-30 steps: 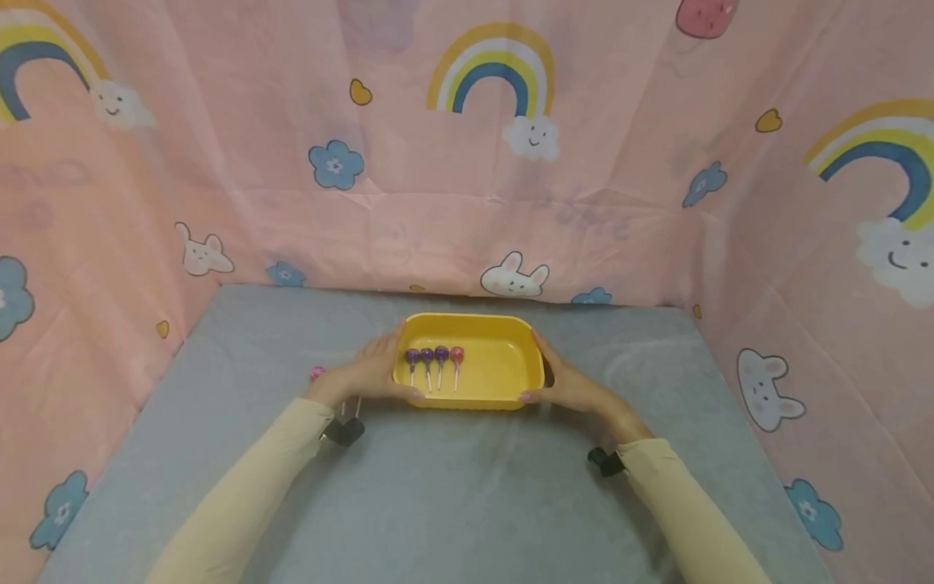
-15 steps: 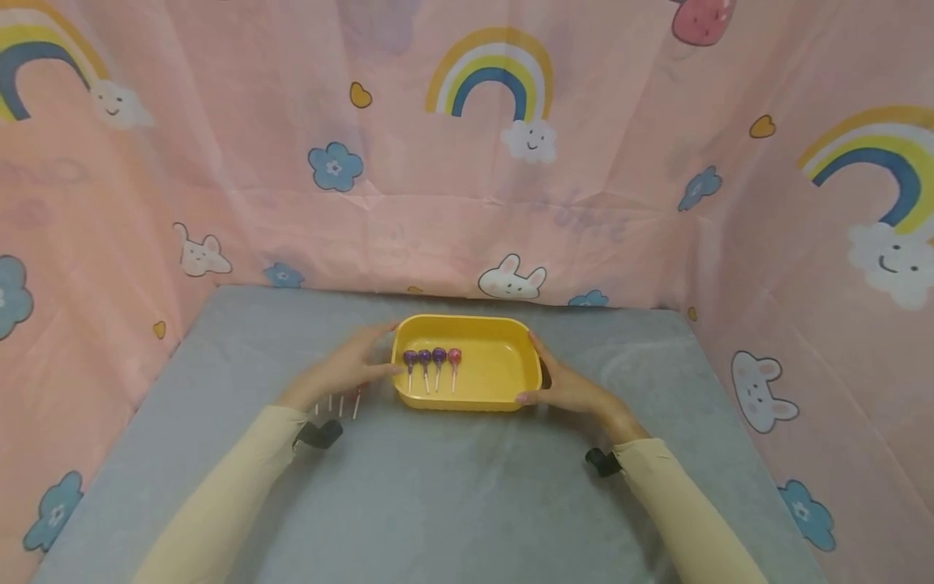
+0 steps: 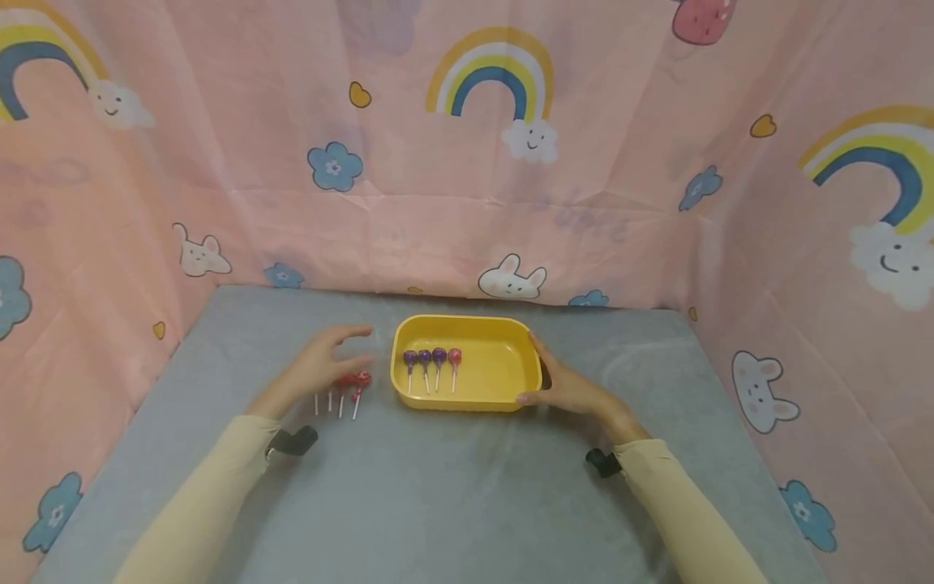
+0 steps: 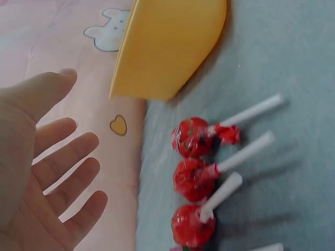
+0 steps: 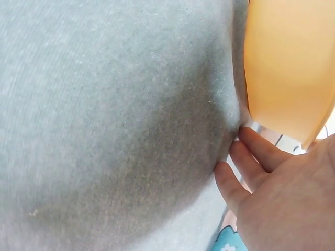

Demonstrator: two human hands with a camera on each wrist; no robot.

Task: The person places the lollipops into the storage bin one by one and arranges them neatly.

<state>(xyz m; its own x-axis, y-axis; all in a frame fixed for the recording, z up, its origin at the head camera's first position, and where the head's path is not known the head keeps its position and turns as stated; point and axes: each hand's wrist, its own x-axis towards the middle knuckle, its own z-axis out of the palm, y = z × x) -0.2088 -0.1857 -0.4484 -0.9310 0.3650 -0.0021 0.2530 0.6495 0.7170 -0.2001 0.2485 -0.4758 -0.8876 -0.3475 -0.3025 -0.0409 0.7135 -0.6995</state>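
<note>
Grey cloth [image 3: 467,495]: one yellow tray [image 3: 499,369], four lollipops [image 3: 439,355] inside, four outside; left fingers [image 4: 73,151] empty, right fingers [image 3: 549,357] round tray.

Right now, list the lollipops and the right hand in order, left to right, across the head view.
Lollipops on the grey surface, first purple lollipop in the yellow container, second purple lollipop, third purple lollipop, reddish-pink lollipop, right hand.
</note>
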